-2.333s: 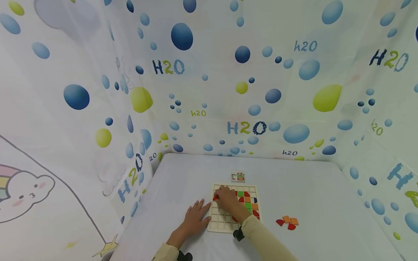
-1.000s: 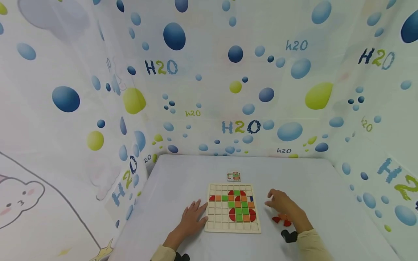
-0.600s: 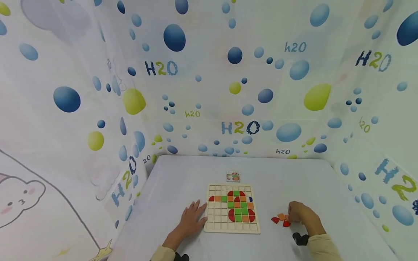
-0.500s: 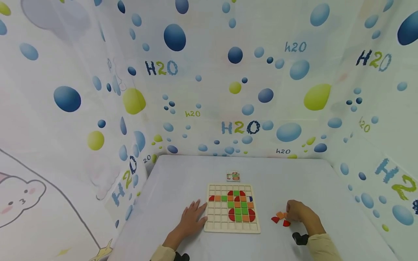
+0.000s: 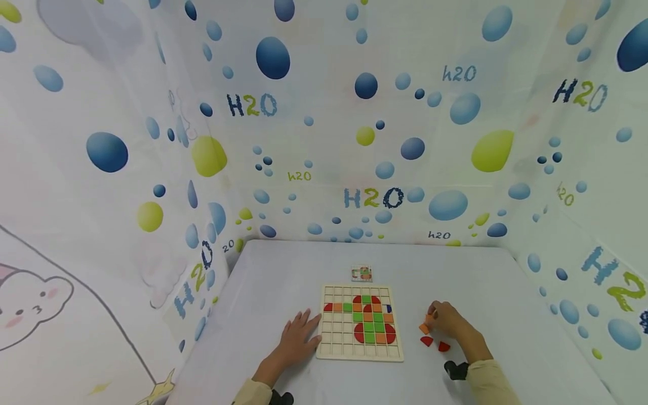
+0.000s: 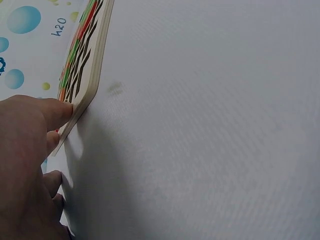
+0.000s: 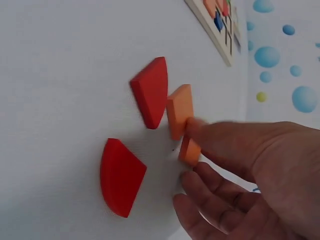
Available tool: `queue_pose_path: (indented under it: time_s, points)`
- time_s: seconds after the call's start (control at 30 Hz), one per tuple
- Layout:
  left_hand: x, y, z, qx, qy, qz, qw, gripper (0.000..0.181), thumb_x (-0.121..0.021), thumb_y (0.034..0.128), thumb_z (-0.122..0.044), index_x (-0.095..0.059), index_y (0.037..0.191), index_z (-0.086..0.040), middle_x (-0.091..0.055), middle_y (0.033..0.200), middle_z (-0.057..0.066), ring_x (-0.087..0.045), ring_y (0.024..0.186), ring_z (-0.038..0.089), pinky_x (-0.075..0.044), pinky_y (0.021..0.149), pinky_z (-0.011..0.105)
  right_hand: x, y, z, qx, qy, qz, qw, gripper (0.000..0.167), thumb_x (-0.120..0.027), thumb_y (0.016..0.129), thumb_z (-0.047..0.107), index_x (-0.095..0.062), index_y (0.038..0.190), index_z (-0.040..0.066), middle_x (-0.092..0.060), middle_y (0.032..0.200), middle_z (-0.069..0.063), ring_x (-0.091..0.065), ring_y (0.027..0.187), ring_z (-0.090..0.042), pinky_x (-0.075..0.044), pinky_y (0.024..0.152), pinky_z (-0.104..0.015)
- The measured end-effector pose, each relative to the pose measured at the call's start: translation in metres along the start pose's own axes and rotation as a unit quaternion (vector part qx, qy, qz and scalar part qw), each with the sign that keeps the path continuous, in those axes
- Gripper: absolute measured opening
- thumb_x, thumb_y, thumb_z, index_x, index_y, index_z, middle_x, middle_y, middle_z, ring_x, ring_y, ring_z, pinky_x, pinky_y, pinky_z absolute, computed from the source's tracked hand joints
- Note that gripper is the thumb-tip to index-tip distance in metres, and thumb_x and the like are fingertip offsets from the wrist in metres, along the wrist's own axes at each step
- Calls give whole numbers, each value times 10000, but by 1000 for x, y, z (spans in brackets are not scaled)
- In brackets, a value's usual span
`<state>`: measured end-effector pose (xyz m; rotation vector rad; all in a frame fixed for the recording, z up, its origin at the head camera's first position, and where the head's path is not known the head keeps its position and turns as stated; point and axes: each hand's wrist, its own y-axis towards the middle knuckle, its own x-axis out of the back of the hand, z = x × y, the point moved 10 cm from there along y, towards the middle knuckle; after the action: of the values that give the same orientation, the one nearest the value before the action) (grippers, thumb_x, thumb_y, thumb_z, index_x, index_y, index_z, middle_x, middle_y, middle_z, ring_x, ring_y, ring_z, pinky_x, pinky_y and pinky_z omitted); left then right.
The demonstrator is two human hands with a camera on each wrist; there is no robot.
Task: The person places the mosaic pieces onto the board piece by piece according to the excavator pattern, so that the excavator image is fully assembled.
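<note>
My left hand [image 5: 298, 339] lies on the table with fingers spread, its thumb and a fingertip at the left edge of a wooden grid board [image 5: 336, 351]. Red, green, orange and blue pieces sit in several of the board's cells. To the right of the board, my right hand [image 5: 448, 322] pinches an orange square tile [image 7: 190, 151] between thumb and fingers, partly hidden by them. Another orange square tile [image 7: 180, 111] lies against the thumb tip. Close by on the table are two red quarter-round pieces, one red piece [image 7: 151, 93] near the orange tiles and one red piece [image 7: 121, 178] farther off.
A small picture card [image 5: 361, 273] lies behind the board. The white table [image 5: 283, 270] is enclosed by patterned curtains [image 5: 324, 140] at the back and sides. A black wrist device [image 5: 456, 370] sits on the right wrist.
My right hand went from the board to the loose pieces, then shifted slightly left and away with the orange tiles, apart from the red pieces. The left hand stays at the board's edge.
</note>
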<state>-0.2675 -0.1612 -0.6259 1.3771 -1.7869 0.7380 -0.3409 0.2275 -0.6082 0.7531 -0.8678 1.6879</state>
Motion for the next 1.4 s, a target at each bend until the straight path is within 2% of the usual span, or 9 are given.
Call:
queue_pose_path:
  time_s: [0.13,0.33,0.6,0.73,0.87,1.0,1.17,1.27,1.4]
  points:
    - [0,-1,0,-5,-57,43,10000,593,-622,1046,-330,-493,1573,-91,-358,1666,266,-285,1545,526,-196,1202,765,-1,3,2,15,-19,88,10000,194,-743,901,-11,-621,1051,-29,-620,995,-164,-620,896,-280,-573,810,-470]
    - [1,-2,1,41,-95,13,9999,590,-625,1042,-323,-498,1570,-93,-355,1667,266,-279,1546,530,-187,1205,766,-3,11,4,211,-92,-260,9994,158,-721,965,45,-636,1073,-33,-620,1015,-172,-622,914,-283,-581,839,-478]
    - [-1,-1,-2,75,-90,47,9999,596,-619,1043,-327,-488,1577,-98,-342,1677,258,-267,1556,520,-178,1215,757,-5,8,6,-58,112,-418,9990,221,-676,970,12,-608,1169,-55,-590,1100,-238,-616,968,-321,-579,877,-508]
    - [1,-1,-2,98,-50,28,9999,591,-630,1040,-316,-495,1572,-97,-348,1673,259,-272,1553,521,-185,1211,758,-7,13,9,-161,186,-631,9977,264,-671,978,1,-562,1200,-93,-584,1089,-256,-602,937,-318,-579,860,-489]
    - [1,-2,-1,104,-74,33,9999,593,-622,1045,-319,-487,1577,-96,-342,1676,260,-263,1555,524,-181,1211,762,-7,20,12,-162,134,-927,9955,244,-692,969,5,-576,1152,-108,-587,1038,-260,-598,918,-343,-572,835,-497]
    - [0,-2,-1,37,-99,-47,9999,588,-603,1051,-323,-483,1579,-95,-345,1669,275,-262,1546,544,-175,1207,768,-10,27,18,54,38,-1104,9939,215,-697,971,17,-613,1135,-93,-604,1032,-264,-605,929,-367,-562,839,-521]
    - [-1,-3,-1,5,-105,-165,9998,583,-592,1052,-319,-483,1577,-90,-351,1662,283,-264,1540,552,-174,1208,766,-16,38,22,102,216,-1115,9935,218,-677,994,35,-607,1157,-92,-601,1063,-267,-603,948,-354,-552,873,-530]
    - [0,-3,-1,33,-101,-89,9999,583,-606,1048,-310,-489,1573,-86,-354,1663,279,-271,1542,545,-181,1206,768,-21,42,23,-14,428,-1062,9934,215,-648,1005,25,-601,1175,-98,-589,1108,-271,-592,977,-342,-545,917,-534]
    - [-2,-1,2,29,-136,-48,9999,583,-626,1041,-311,-502,1564,-84,-358,1665,269,-275,1547,534,-186,1203,770,-25,43,31,67,546,-1086,9926,192,-644,1004,15,-608,1156,-97,-586,1102,-252,-582,978,-328,-539,921,-528]
